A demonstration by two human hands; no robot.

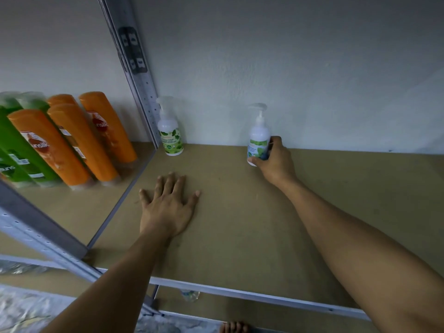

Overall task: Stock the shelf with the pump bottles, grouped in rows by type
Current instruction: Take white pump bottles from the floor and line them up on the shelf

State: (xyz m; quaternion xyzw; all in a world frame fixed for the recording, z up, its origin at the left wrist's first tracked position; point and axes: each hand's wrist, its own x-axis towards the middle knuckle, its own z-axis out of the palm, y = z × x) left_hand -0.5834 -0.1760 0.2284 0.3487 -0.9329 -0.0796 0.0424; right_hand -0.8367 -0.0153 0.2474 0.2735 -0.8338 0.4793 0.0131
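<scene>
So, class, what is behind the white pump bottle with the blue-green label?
The pale painted wall stands behind the white pump bottle; the right hand grips it, fingertips hidden behind it.

Orange shampoo bottles (81, 140), green shampoo bottles (13, 140)

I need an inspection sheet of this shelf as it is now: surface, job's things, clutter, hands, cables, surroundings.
Surface: brown shelf board with a metal front rail.
Job's things: green-label pump bottle upright in the back left corner, beside the metal upright; blue-label pump bottle upright near the back wall, well apart from the first.
Clutter: nothing seen.
Hands: left hand lies flat on the board, fingers spread; right hand grips the blue-label pump bottle low on its body.
Cables: nothing seen.
Surroundings: orange shampoo bottles and green shampoo bottles in the bay to the left; pale wall behind; bare foot below.
</scene>
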